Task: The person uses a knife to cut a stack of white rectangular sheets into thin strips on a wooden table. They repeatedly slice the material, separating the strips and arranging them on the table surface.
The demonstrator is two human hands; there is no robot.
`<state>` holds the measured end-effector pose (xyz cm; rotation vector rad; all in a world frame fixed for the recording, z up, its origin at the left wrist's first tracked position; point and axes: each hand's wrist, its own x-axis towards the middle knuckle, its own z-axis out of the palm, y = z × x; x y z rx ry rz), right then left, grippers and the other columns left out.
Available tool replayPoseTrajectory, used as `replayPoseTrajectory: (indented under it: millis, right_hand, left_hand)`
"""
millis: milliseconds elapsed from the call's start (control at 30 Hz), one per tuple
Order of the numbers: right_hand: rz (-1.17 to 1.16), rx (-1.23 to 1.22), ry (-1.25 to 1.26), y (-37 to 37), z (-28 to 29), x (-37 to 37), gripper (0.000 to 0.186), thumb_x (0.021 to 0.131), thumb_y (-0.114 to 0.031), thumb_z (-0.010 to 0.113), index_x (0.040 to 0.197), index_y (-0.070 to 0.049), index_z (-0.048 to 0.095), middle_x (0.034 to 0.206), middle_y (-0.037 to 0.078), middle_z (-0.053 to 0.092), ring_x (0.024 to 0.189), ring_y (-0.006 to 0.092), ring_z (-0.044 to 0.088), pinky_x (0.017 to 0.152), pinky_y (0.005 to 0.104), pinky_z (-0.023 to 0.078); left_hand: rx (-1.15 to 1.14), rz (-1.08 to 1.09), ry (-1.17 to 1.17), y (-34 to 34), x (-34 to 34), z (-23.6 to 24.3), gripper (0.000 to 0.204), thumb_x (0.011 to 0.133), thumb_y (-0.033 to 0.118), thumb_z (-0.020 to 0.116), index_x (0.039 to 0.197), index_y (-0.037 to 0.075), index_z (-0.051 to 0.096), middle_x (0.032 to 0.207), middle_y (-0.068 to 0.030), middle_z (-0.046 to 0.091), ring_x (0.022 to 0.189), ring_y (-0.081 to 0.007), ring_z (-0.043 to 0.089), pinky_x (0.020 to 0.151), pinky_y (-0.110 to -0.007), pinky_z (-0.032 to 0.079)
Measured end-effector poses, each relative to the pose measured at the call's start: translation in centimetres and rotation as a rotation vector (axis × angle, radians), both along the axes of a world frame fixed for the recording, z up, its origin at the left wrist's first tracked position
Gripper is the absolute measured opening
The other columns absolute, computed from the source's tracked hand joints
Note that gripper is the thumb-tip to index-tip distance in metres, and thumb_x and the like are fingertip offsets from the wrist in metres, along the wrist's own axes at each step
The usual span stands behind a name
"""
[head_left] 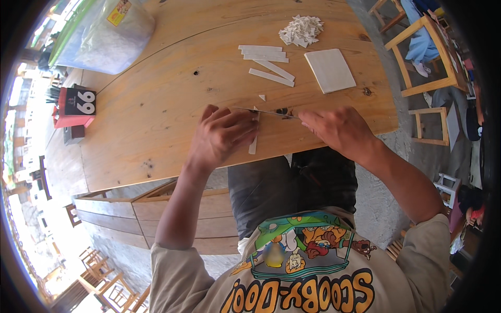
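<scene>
My right hand [340, 130] grips a knife [279, 113], its thin blade pointing left across a narrow white strip [253, 146]. With bent fingers, my left hand [221, 132] presses that strip against the wooden table, beside the blade; the fingers hide part of it. Just beyond the blade lies a small white triangular piece [262, 97]. Farther off are several loose white strips [271, 76], some overlapping. To their right sits a flat square white block [330, 71], perhaps a stack of sheets. A heap of small white cut pieces [301, 31] is behind it.
The wooden table [156, 135] ends just in front of my lap. At its far left stand a large clear plastic container [112, 39] with a green rim and a red and black holder [78, 104]. Wooden chairs [428, 57] and a seated person are off to the right.
</scene>
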<state>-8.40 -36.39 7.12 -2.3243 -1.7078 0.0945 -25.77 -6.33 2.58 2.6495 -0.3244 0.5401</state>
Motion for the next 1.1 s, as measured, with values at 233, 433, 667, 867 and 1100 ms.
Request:
replayPoseTrajectory:
  millis: [233,433,667,867,1100]
  right_hand:
    - [0.008,-0.013,0.002,0.0,-0.3,0.3,0.013,0.110,-0.015,0.080,0.117,-0.008,0.073,0.085,0.016,0.080,0.079,0.0357,0.084,0.065,0.0468,0.065]
    - [-0.004,-0.142,-0.050,0.2,0.5,0.4,0.011,0.116,-0.020,0.072,0.117,-0.009,0.071,0.080,0.018,0.080,0.076,0.0363,0.085,0.063,0.0478,0.066]
    - [-0.007,-0.288,-0.077,1.1,1.6,0.4,0.008,0.115,-0.017,0.067,0.120,-0.011,0.067,0.075,0.018,0.078,0.073,0.0367,0.085,0.062,0.0493,0.066]
    - [0.016,-0.288,-0.099,1.1,1.4,0.5,0.009,0.110,-0.016,0.068,0.115,-0.011,0.063,0.078,0.015,0.079,0.074,0.0374,0.084,0.061,0.0500,0.065]
    - [-0.036,-0.149,-0.019,0.7,0.1,0.4,0.010,0.115,-0.019,0.065,0.119,-0.009,0.064,0.078,0.016,0.079,0.076,0.0411,0.084,0.064,0.0543,0.066]
  left_hand:
    - [-0.014,0.001,0.005,0.1,0.0,0.1,0.022,0.090,0.024,0.101,0.110,0.019,0.093,0.120,0.0054,0.090,0.097,-0.0182,0.078,0.092,-0.039,0.054]
    - [-0.007,-0.002,-0.001,0.1,0.2,0.0,0.023,0.090,0.024,0.101,0.111,0.020,0.093,0.121,0.0055,0.090,0.099,-0.0169,0.080,0.091,-0.039,0.053]
    - [-0.021,0.004,0.022,0.2,0.2,-0.2,0.022,0.088,0.021,0.101,0.108,0.021,0.093,0.121,0.0064,0.090,0.100,-0.0179,0.082,0.089,-0.038,0.052]
    - [-0.050,-0.005,0.025,0.2,0.3,-0.1,0.018,0.088,0.018,0.100,0.104,0.020,0.092,0.119,0.0067,0.091,0.102,-0.0151,0.083,0.088,-0.038,0.052]
    - [-0.134,-0.036,0.068,1.0,0.2,0.1,0.022,0.086,0.013,0.098,0.106,0.020,0.092,0.126,0.0052,0.092,0.104,-0.0165,0.084,0.094,-0.038,0.054]
